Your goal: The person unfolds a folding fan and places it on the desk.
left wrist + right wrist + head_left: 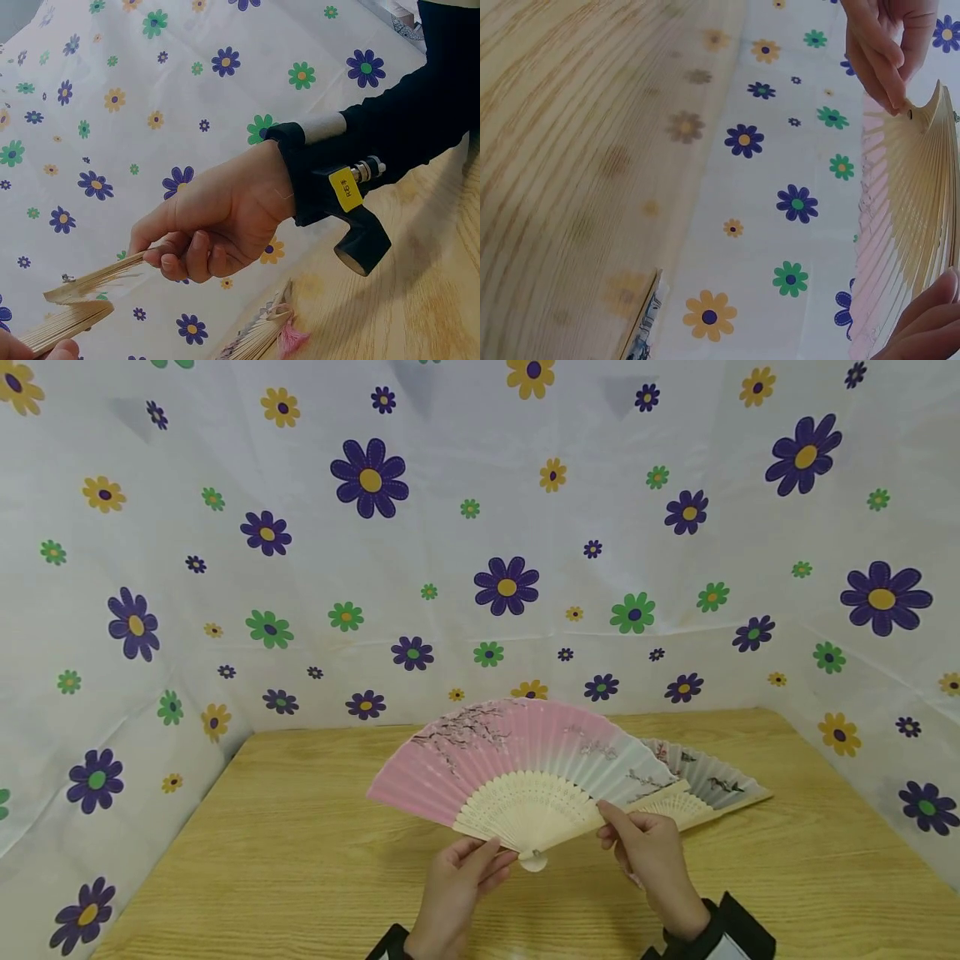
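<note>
Both hands' fingers (617,827) pinched on the spread pink fan (517,760).

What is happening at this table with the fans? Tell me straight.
A person holds a pink-and-white paper folding fan with pale bamboo ribs spread open above the light wooden table. The left hand pinches the ribs near the pivot, and the right hand grips the fan's right outer rib. A second open fan, white with dark branch prints, lies flat on the table behind the right hand. A white cloth printed with flowers surrounds the table.
</note>
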The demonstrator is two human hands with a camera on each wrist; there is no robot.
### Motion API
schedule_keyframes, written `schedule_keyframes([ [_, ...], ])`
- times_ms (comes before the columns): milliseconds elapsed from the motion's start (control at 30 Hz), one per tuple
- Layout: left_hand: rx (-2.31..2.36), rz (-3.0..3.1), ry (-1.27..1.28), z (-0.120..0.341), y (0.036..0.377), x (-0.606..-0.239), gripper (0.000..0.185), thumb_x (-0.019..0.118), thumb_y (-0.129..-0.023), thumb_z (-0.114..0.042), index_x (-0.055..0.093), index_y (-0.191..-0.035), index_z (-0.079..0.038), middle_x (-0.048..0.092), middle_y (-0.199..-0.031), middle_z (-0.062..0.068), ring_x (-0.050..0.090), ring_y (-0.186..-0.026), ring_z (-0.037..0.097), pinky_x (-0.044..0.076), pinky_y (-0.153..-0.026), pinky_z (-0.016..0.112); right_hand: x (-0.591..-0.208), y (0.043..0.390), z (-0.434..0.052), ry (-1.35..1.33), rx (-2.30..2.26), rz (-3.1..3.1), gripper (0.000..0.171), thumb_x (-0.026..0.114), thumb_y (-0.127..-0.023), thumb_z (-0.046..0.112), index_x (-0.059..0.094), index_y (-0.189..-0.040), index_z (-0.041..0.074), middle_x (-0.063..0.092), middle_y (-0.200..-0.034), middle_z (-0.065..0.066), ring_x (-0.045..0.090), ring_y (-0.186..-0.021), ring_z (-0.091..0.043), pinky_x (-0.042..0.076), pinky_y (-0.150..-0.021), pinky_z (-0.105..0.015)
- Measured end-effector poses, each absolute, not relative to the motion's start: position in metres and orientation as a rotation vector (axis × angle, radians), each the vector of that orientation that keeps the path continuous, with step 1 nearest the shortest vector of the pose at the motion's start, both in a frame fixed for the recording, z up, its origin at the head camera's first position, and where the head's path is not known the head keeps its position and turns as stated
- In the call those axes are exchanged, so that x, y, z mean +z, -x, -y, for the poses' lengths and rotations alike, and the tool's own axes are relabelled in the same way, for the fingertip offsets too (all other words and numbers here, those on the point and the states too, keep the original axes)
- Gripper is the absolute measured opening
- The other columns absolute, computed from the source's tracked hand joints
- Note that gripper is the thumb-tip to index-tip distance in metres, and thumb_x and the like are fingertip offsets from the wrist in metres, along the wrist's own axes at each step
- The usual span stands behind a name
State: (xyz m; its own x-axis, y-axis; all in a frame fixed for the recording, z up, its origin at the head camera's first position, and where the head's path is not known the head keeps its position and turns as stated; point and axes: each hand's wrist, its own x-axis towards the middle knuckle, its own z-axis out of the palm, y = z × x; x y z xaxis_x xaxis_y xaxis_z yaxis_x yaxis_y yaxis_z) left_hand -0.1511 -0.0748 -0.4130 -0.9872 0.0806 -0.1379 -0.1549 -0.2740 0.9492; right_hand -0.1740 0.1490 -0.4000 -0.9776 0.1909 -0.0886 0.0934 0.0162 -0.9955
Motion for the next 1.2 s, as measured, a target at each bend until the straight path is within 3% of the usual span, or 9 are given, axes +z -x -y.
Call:
schedule_keyframes([
  [233,2.451,-1.773,0.117,0.076,0.153,-0.414,0.023,0.052,-0.108,-0.007,0.062,-0.118,0.011,0.073,-0.095,-0.001,0.072,-0.088,0.002,0.059,-0.082,0.016,-0.399,0.174,-0.146,0.363,2.151,2.197,0.041,0.066,-0.103,0.02,0.075,-0.066,0.004,0.064,-0.058,0.007,0.036,-0.041,-0.003,0.025,-0.036,-0.016],
  [500,2.545,-1.679,0.195,0.079,0.156,-0.416,0.016,0.052,-0.109,-0.006,0.065,-0.099,-0.001,0.069,-0.092,-0.001,0.073,-0.087,0.002,0.059,-0.081,0.015,-0.403,0.173,-0.138,0.398,2.183,2.162,0.036,0.067,-0.103,0.021,0.078,-0.072,0.005,0.066,-0.061,0.008,0.041,-0.047,-0.004,0.035,-0.046,-0.018],
  [833,2.52,-1.636,0.246,0.093,0.16,-0.424,0.018,0.051,-0.11,-0.008,0.063,-0.098,-0.003,0.068,-0.092,-0.002,0.072,-0.087,0.002,0.059,-0.083,0.015,-0.418,0.175,-0.126,0.401,2.286,2.179,0.035,0.064,-0.105,0.025,0.079,-0.08,0.006,0.068,-0.068,0.008,0.043,-0.051,-0.004,0.037,-0.052,-0.019],
  [967,2.46,-1.663,0.288,0.114,0.162,-0.435,0.017,0.05,-0.11,-0.007,0.06,-0.109,0.006,0.07,-0.096,0.0,0.072,-0.09,0.003,0.06,-0.086,0.018,-0.432,0.18,-0.111,0.402,2.356,2.248,0.036,0.063,-0.105,0.026,0.08,-0.088,0.0,0.069,-0.069,0.007,0.042,-0.053,-0.002,0.035,-0.049,-0.015],
  [1100,2.378,-1.735,0.344,0.133,0.163,-0.447,0.033,0.047,-0.11,-0.004,0.048,-0.13,0.022,0.072,-0.104,0.004,0.071,-0.093,0.005,0.061,-0.088,0.021,-0.443,0.186,-0.097,0.426,2.444,2.289,0.037,0.063,-0.105,0.026,0.078,-0.096,-0.006,0.069,-0.069,0.008,0.044,-0.055,-0.001,0.036,-0.05,-0.013],
  [1200,2.346,-1.754,0.414,0.141,0.166,-0.453,0.04,0.047,-0.11,-0.003,0.042,-0.137,0.026,0.074,-0.103,0.005,0.071,-0.091,0.005,0.061,-0.087,0.022,-0.449,0.19,-0.088,0.437,2.493,2.307,0.036,0.062,-0.106,0.026,0.077,-0.099,-0.006,0.069,-0.069,0.009,0.044,-0.056,-0.001,0.036,-0.051,-0.013],
])
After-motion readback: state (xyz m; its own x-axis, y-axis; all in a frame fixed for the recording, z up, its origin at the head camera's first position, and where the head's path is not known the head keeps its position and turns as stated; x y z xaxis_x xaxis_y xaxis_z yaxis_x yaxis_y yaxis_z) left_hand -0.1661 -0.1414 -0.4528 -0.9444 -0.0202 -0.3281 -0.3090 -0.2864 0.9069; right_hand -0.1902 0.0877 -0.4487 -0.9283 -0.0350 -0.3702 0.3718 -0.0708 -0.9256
